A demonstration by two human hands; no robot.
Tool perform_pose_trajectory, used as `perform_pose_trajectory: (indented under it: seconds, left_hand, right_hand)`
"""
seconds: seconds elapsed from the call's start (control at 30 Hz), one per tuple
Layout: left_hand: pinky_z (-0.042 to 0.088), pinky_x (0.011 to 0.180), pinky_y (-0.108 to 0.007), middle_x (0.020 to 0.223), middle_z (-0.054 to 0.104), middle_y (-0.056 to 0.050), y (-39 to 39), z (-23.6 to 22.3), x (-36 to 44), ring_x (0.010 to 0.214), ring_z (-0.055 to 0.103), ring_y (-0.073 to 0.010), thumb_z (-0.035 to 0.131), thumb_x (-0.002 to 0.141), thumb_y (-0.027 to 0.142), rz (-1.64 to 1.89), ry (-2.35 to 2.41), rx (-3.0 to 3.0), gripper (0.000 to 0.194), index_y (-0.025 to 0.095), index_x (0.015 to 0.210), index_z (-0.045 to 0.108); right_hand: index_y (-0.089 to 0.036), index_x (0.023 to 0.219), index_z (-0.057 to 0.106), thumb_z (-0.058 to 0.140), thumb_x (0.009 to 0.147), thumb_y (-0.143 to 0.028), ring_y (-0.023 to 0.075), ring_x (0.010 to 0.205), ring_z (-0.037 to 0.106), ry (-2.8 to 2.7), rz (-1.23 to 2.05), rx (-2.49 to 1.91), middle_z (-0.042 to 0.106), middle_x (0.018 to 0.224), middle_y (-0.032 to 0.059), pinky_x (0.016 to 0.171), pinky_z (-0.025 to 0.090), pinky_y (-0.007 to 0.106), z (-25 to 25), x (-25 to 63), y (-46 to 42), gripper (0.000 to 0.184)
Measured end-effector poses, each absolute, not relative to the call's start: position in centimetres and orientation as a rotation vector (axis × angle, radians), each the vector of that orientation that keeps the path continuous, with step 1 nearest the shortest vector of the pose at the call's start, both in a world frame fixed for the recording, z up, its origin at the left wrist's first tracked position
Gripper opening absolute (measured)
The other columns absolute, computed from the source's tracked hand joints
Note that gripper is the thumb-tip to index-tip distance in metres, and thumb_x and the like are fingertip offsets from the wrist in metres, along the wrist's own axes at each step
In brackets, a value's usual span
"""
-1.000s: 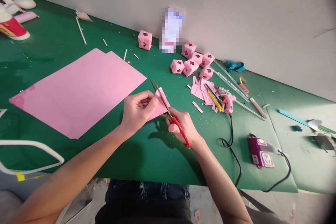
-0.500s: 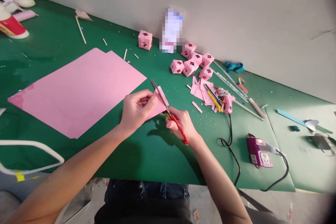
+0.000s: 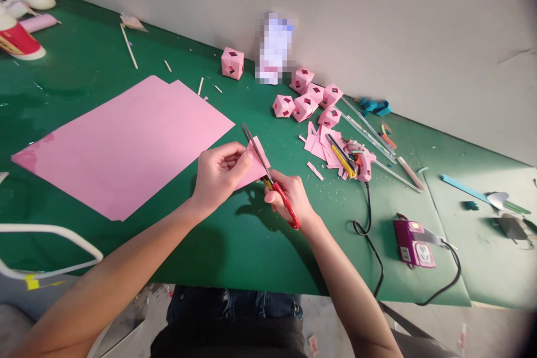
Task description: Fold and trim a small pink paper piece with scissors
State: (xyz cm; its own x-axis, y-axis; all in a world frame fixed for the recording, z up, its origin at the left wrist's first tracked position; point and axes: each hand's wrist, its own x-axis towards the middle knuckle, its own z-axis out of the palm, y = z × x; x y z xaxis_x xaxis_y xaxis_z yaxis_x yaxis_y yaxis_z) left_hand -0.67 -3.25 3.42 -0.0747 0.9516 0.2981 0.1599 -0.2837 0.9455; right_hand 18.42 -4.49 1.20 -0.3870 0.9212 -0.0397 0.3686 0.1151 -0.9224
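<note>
Between the thumb and fingers of my left hand [image 3: 221, 176] is a small piece of pink paper [image 3: 251, 170]. My right hand [image 3: 291, 196] grips red-handled scissors [image 3: 286, 204], with the blades lying across the paper and pointing up and away to the left. Part of the paper shows on either side of the blades. Large pink sheets [image 3: 126, 140] lie flat on the table to the left of my hands. Beyond my right hand is a pile of pink paper strips [image 3: 316, 142], with a yellow utility knife [image 3: 342, 158] on it.
Several folded pink paper shapes [image 3: 305, 107] sit near the wall, by a blurred phone-like screen [image 3: 274, 47]. A pink glue gun [image 3: 364, 165] trails a black cord toward a purple power socket box [image 3: 415, 243]. A white curved frame [image 3: 50, 228] stands at the left edge of the green table [image 3: 260, 260].
Almost nothing differs. The scissors and the small paper have shifted very slightly, with the blades still across it.
</note>
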Motion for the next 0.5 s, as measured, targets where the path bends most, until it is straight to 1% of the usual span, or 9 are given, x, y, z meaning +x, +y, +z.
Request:
perform_pose_trajectory:
  seconds: [0.1, 0.27, 0.37, 0.5]
  left_hand:
    - [0.035, 0.045, -0.022, 0.054, 0.05, 0.004, -3.29, 3.59, -0.65, 0.049, 0.04, -0.0087, 0.066, 0.088, 0.031, 1.428, 1.23, 1.501, 0.026, 0.019, 0.065, 0.062]
    - [0.034, 0.045, -0.022, 0.053, 0.048, 0.004, -3.24, 3.75, -0.63, 0.049, 0.039, -0.0082, 0.066, 0.089, 0.03, 1.442, 1.21, 1.5, 0.028, 0.019, 0.064, 0.06]
    - [0.032, 0.044, -0.022, 0.053, 0.047, 0.004, -3.2, 3.62, -0.67, 0.048, 0.038, -0.0081, 0.066, 0.089, 0.029, 1.436, 1.204, 1.498, 0.027, 0.019, 0.065, 0.06]
    - [0.031, 0.044, -0.023, 0.053, 0.045, 0.004, -3.2, 3.56, -0.74, 0.048, 0.036, -0.0081, 0.067, 0.089, 0.03, 1.434, 1.213, 1.487, 0.028, 0.019, 0.064, 0.059]
  right_hand:
    - [-0.023, 0.07, 0.057, 0.053, 0.07, -0.101, 0.0137, 0.051, 0.045, -1.838, 1.228, -1.239, 0.053, 0.051, -0.0045, 0.059, 0.042, 0.028, 1.06, 18.38, -4.51, 0.078]
    - [-0.024, 0.071, 0.057, 0.053, 0.074, -0.098, 0.0158, 0.053, 0.051, -1.847, 1.206, -1.257, 0.051, 0.05, -0.0038, 0.057, 0.041, 0.027, 0.86, 18.27, -4.49, 0.075]
    - [-0.023, 0.073, 0.06, 0.052, 0.076, -0.099, 0.0157, 0.053, 0.051, -1.861, 1.189, -1.276, 0.052, 0.051, -0.0032, 0.056, 0.041, 0.027, 0.85, 18.27, -4.44, 0.076]
    - [-0.021, 0.08, 0.066, 0.051, 0.077, -0.098, 0.0158, 0.054, 0.052, -1.878, 1.155, -1.288, 0.053, 0.053, -0.0029, 0.055, 0.039, 0.027, 0.6, 18.1, -4.39, 0.079]
